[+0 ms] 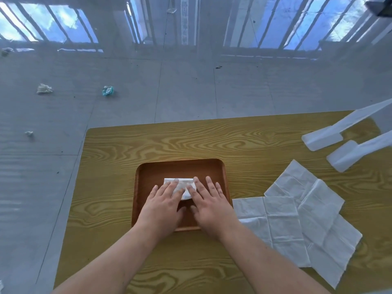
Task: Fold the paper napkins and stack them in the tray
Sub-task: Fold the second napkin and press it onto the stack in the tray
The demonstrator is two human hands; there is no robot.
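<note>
Widest of all, the grey tiled floor (pixel 148 85) fills the top and left of the view, glossy and mirroring barred windows. On it, the wood-grain table (pixel 191 141) takes the lower half, yellow-brown, its far left corner rounded. At three o'clock from the tray, a spread of unfolded white napkins (pixel 297 219) lies flat on the table, overlapping one another, creases showing, the nearest sheet just beside the tray's right rim. The brown tray (pixel 180 168) sits at table centre, square with rounded corners.

Both forearms come in from six o'clock. The left hand (pixel 163 202) lies palm down in the tray, fingers stretched out and slightly spread, fingertips pressing on the folded napkin. The right hand (pixel 210 202) lies flat too, fingers extended and fanned, its index and middle fingers on the napkin's right end, the other fingers on the bare tray floor. Neither hand grips anything; both are flat, pressing down.

At two o'clock from the tray, two white plastic legs (pixel 339 145) rest on the table's right edge. The folded napkin (pixel 182 184) is inside the tray, a small white rectangle around its middle, partly hidden under the fingertips. Smallest: crumpled scraps on the floor at ten o'clock, one white (pixel 44 88), one teal (pixel 108 90), one tiny (pixel 29 133).
</note>
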